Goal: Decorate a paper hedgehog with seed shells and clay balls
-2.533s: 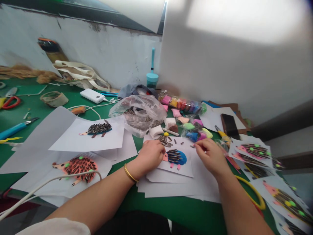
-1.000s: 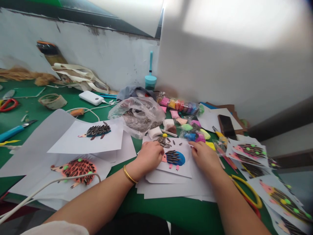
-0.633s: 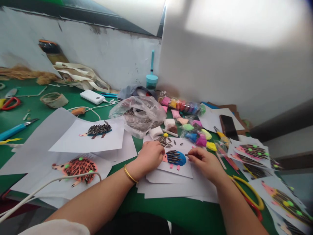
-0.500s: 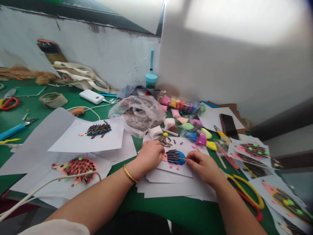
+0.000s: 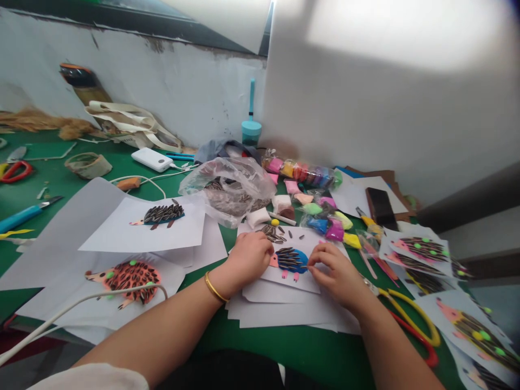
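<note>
On a white sheet (image 5: 303,286) in front of me lies a hedgehog picture with a blue clay body (image 5: 299,260), a pink face and pink feet. Striped sunflower seeds (image 5: 286,259) cover much of its back. My left hand (image 5: 251,254) rests at the sheet's left side, fingers bent beside the face; whether it holds anything is hidden. At the blue body's right edge, my right hand (image 5: 330,266) has thumb and fingertips close together; anything between them is too small to make out. Loose seeds (image 5: 273,233) and a yellow ball (image 5: 275,222) lie above the picture.
Behind the sheet are a plastic bag of seeds (image 5: 231,189) and colourful clay packets (image 5: 319,225). Other hedgehog pictures (image 5: 130,280) lie left and right. Scissors (image 5: 410,319) are beside my right forearm; a blue cutter (image 5: 24,216) is far left. A white cable (image 5: 60,317) crosses the left papers.
My right fingers have shifted slightly at the body's right edge, and the thin seed seen between them before no longer shows clearly. My left hand has stayed put.
</note>
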Motion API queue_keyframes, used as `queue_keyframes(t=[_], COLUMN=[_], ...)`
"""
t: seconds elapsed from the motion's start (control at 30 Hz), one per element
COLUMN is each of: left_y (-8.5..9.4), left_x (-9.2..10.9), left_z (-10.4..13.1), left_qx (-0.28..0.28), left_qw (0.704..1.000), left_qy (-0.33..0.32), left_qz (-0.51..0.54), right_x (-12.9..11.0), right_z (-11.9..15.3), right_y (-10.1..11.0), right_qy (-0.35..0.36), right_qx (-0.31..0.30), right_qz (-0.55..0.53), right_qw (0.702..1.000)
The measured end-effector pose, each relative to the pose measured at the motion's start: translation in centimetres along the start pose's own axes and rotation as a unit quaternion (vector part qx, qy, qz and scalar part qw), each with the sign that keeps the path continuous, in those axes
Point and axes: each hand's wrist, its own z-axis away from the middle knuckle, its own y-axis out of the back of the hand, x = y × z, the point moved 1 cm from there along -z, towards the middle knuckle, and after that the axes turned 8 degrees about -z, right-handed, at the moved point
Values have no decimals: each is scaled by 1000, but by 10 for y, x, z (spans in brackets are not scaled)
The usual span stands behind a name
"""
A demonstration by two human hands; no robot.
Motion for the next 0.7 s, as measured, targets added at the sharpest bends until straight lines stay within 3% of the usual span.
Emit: queue_keyframes(t=[0.3, 0.7], left_y=[1, 1], left_x=[1, 0], left_z=[1, 1], left_qx=[-2, -5], left_qw=[1000, 1000], left_qy=[4, -1], left_qz=[-2, 0], right_x=[-7, -10], right_z=[-1, -3], right_y=[-13, -17], right_qy=[77, 95], right_qx=[54, 65], right_qz=[63, 97], right_qw=[994, 989])
